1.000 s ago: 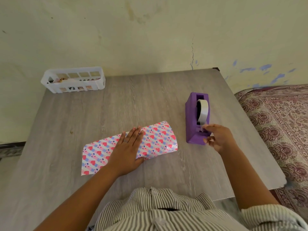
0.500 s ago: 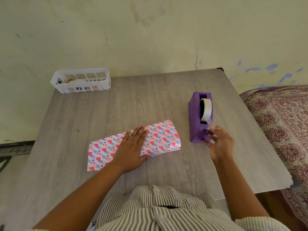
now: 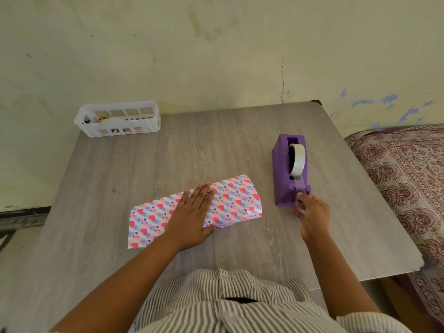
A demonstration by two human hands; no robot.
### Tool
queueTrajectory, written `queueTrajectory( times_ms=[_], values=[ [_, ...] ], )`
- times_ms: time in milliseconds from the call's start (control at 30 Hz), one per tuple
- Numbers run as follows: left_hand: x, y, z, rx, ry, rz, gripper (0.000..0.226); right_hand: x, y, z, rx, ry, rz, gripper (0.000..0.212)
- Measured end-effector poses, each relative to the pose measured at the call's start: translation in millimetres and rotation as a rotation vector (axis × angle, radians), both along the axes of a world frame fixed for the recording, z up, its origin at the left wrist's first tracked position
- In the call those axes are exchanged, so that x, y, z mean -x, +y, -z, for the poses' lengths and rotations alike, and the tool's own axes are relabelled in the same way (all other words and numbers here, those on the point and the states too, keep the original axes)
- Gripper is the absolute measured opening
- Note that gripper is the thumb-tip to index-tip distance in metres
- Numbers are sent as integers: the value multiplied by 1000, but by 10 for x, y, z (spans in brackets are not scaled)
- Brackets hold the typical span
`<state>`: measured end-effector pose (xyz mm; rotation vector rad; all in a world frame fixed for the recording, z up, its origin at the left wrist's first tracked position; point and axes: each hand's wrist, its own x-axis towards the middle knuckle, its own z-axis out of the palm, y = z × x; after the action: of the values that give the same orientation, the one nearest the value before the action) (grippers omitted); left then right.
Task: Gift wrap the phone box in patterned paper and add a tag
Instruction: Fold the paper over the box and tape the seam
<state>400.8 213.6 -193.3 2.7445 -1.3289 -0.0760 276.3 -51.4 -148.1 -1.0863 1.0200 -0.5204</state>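
Note:
The phone box lies wrapped in heart-patterned paper (image 3: 230, 203) in the middle of the grey wooden table (image 3: 168, 159); the box itself is hidden under the paper. My left hand (image 3: 192, 212) presses flat on top of the wrapped box, fingers straight. To the right stands a purple tape dispenser (image 3: 286, 183) with a roll of clear tape (image 3: 298, 162). My right hand (image 3: 311, 212) is at the dispenser's near end, its thumb and fingers pinching the free end of the tape at the cutter.
A white slotted plastic basket (image 3: 117, 123) with small items sits at the table's far left corner by the wall. A bed with a maroon patterned cover (image 3: 408, 179) adjoins the table's right edge.
My right hand has drawn back along the dispenser's near end toward me, pinching the tape end. My left hand stays flat on the wrapped box. The view shifted slightly.

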Motion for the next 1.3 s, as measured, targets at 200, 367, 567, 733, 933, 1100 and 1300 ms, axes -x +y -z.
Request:
queueTrajectory(
  times_ms=[200, 367, 567, 733, 933, 1100, 1300],
  values=[
    [5, 3, 4, -5, -1, 5, 84, 16, -30, 81, 227, 178, -78, 20],
    [4, 8, -3, 0, 11, 9, 85, -34, 0, 124, 421, 355, -79, 15],
    [7, 11, -16, 6, 18, 5, 84, -45, -70, 167, 573, 573, -98, 12],
    [16, 10, -47, -1, 15, 5, 84, 157, 8, 239, 521, 568, -73, 9],
    [-6, 9, -77, -21, 44, 60, 100, 40, 413, 93, 595, 239, -405, 19],
    [-11, 26, -113, -9, 92, 23, 95, -80, 776, 31, 676, 111, -718, 17],
    [-15, 39, -53, 48, 73, 36, 73, -90, 913, 70, 561, 95, -796, 11]
  ],
)
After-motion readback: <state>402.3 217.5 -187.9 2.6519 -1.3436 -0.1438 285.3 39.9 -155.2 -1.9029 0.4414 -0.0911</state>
